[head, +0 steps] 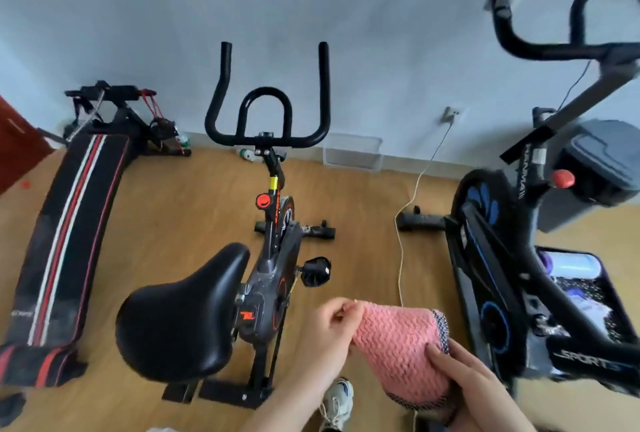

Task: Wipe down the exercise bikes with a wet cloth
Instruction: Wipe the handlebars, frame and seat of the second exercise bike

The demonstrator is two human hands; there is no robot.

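A pink textured cloth (pixel 398 352) hangs between my two hands in the lower middle of the view. My left hand (pixel 325 334) pinches its upper left corner with the fingers curled. My right hand (pixel 474 386) grips the cloth's right side from below. A black and orange exercise bike (pixel 273 258) stands straight ahead, with its black saddle (pixel 180 313) just left of my left hand. A second black and blue exercise bike (pixel 512 275) stands at the right, close to my right hand.
A black sit-up bench (pixel 65 234) with red and white stripes lies at the left. A white cable (pixel 401 241) runs across the wooden floor from a wall socket between the bikes. A grey bin (pixel 595 168) and an open case (pixel 585 289) sit behind the right bike. My shoe (pixel 337 404) is below.
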